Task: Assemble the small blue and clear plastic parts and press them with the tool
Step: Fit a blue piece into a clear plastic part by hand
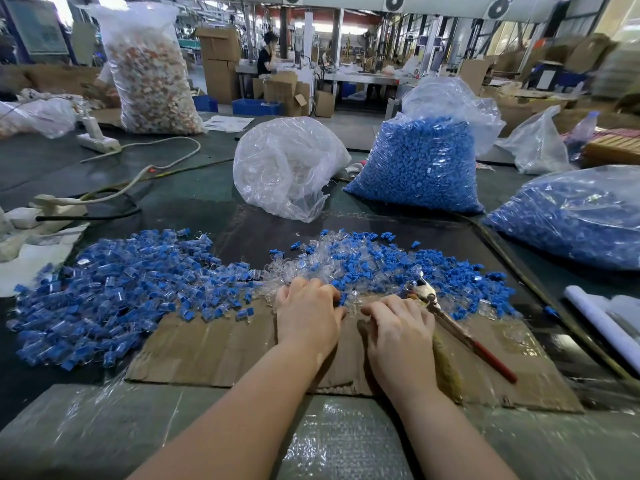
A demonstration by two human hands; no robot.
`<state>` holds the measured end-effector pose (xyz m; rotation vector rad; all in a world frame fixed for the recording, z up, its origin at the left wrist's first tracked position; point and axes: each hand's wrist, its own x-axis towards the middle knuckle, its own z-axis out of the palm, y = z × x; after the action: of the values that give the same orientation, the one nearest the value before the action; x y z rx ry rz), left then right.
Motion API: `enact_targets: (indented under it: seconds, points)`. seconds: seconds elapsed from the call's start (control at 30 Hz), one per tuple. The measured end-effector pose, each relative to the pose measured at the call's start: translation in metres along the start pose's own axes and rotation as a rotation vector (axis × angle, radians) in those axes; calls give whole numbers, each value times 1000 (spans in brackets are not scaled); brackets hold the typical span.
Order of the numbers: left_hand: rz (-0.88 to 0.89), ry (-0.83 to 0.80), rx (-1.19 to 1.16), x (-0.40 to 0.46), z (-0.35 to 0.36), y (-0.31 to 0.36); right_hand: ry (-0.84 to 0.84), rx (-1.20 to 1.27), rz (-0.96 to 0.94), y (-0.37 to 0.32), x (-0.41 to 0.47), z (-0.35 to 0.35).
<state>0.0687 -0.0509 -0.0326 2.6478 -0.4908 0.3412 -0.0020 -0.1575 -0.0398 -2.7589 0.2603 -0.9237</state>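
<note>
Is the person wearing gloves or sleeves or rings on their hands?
No gloves. The left hand and right hand are both bare, and both forearms are bare up to the bottom edge of the picture, with no sleeves in view. No rings, watch or bracelets show on the parts that can be seen.

Fingertips of both hands [353, 320] curled under, far workshop blurred, right bag [571, 216] cropped

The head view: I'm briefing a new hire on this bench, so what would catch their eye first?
The spread of blue and clear plastic parts across the dark mat, heaped at left and thinner in the middle. Next, both hands at the pile's near edge over the cardboard sheet: the left hand pinches a blue piece, the right hand lies beside the red-handled tool. Behind stand bags of blue parts.
</note>
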Motion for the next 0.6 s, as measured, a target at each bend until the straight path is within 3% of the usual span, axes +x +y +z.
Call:
enact_targets:
  seconds: [0.13,0.3,0.5,0.6]
  points:
    - [-38,32,-82,-5,4,0,13,21,3,1,-2,0]
    - [89,121,-284,-14,-1,1,73,121,-31,1,-2,-2]
    - [92,51,-530,-17,-2,3,9,245,-30,7,-1,-1]
    - [110,49,-532,-17,-3,3,-1,283,32,8,-1,-1]
